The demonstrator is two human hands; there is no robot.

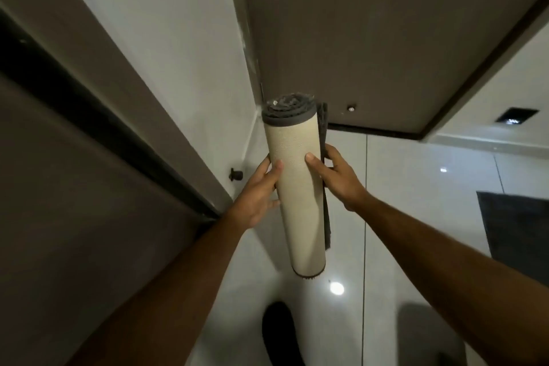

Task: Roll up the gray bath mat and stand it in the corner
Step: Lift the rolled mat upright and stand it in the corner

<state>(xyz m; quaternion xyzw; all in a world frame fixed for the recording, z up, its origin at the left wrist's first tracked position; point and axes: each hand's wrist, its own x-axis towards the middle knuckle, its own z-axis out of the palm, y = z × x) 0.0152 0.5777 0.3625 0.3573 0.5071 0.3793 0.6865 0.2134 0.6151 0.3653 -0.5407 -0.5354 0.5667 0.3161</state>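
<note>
Obs.: gray bath mat is rolled into a tight cylinder, pale backing outward, gray pile showing only at the top end and along the loose outer edge that hangs down the right side. Roll is held upright and seems clear of the glossy floor tiles, near the corner where the white wall meets the brown door.

Left hand: clasped round the left side of the roll at about mid-height, thumb on the front face. Right hand: thumb on the front, fingers wrapped behind, pinning the free flap against the roll.

Handling, judged:
- Light; both hands carry it without visible strain.
- Soft, but the rolled form gives it column stiffness; should stand on end if the bottom is level.
- Textured backing looks grippy, unlikely to slip in the palm.
- Loose flap is the weak point: released, the roll may spring open. Best hold is mid-height with one hand over the flap edge, flap turned toward the wall when set down.

A door stopper sits low on the wall, left of the roll.
</note>
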